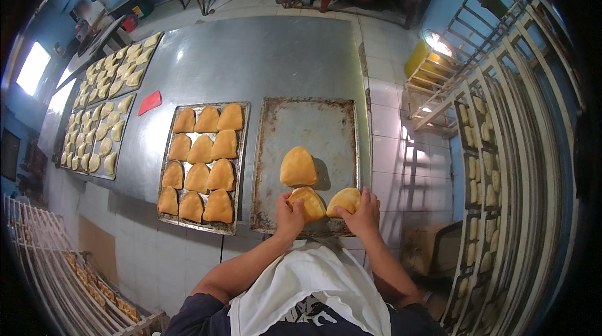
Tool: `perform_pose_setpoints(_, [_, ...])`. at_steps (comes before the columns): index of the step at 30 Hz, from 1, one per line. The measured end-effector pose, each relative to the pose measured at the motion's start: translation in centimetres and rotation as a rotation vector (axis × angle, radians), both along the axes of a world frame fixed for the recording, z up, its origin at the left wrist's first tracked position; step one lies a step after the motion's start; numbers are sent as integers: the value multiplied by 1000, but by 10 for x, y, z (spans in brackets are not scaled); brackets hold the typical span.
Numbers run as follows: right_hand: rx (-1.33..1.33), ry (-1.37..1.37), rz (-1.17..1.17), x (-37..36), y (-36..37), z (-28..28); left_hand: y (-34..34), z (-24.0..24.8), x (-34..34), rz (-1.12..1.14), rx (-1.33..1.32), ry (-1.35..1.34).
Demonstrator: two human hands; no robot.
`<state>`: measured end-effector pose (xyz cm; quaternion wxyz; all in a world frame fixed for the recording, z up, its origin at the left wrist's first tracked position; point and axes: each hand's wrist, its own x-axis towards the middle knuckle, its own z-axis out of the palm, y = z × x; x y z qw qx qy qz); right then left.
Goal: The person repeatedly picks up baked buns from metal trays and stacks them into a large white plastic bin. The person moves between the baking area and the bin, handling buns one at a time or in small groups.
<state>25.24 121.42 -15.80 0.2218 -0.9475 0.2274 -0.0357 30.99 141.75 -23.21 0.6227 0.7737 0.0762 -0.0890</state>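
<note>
My left hand (289, 218) grips the left side of a rounded yellow-orange bread piece (308, 205) at the near edge of a worn baking tray (269, 129). A second, paler bread piece (343, 200) is held at its right side by my right hand (365, 213), over the tray's near right corner. Both pieces sit close beside each other. Just beyond them, a third bread piece (298, 167) lies flat on the tray, touched by neither hand. The undersides of the two held pieces are hidden.
Left of the worn tray, another tray (243, 148) carries rows of similar orange pieces on the metal table (251, 53). Farther left are trays of pale dough pieces (105, 146) and a red scraper-like sheet (150, 102). A loaded rack (461, 166) stands right; another person (94, 16) is far left.
</note>
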Motion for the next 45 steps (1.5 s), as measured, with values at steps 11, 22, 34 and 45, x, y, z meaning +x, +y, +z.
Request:
perform_pose_setpoints(11, [237, -77, -196, 36, -38, -23, -8, 13, 6, -92, 524, 33])
perform_pose_setpoints(22, [372, -282, -117, 14, -49, -46, -11, 34, -1, -40, 205, -104])
perform_pose_setpoints(34, [459, -243, -64, -6, -47, -53, -9, 33, -2, -59, 136, -121])
perform_pose_setpoints(45, [1181, -601, -317, 44, -48, 14, 0, 98, 72, 28, -362, -15])
